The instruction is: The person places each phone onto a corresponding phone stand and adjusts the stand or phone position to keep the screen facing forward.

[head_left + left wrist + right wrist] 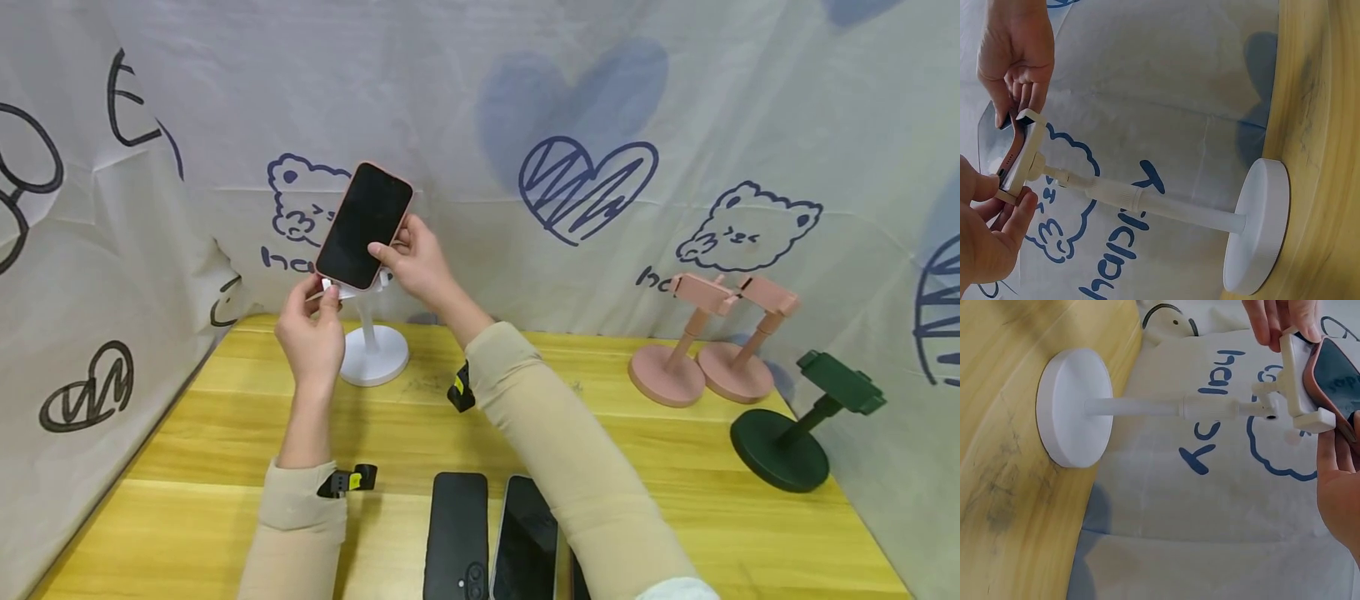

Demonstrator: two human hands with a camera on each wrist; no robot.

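A phone [365, 221] with a dark screen and a pink case leans tilted at the head of a white phone stand [375, 358]. My right hand [422, 262] grips the phone by its right edge, thumb over the screen and fingers behind. With thumb and fingers, my left hand [311, 333] pinches the left end of the stand's clamp [1022, 159], close by the phone's lower edge. In the right wrist view, the phone's bottom [1319, 384] sits against the clamp between its two end lips. The stand's round base rests on the table.
Two pink phone stands [667, 375] and a dark green one [780, 450] stand at the table's right. Near the front lie a black phone [456, 533] and another with a dark screen [525, 542], partly under my right sleeve. A printed cloth [450, 108] hangs behind the wooden table [187, 467].
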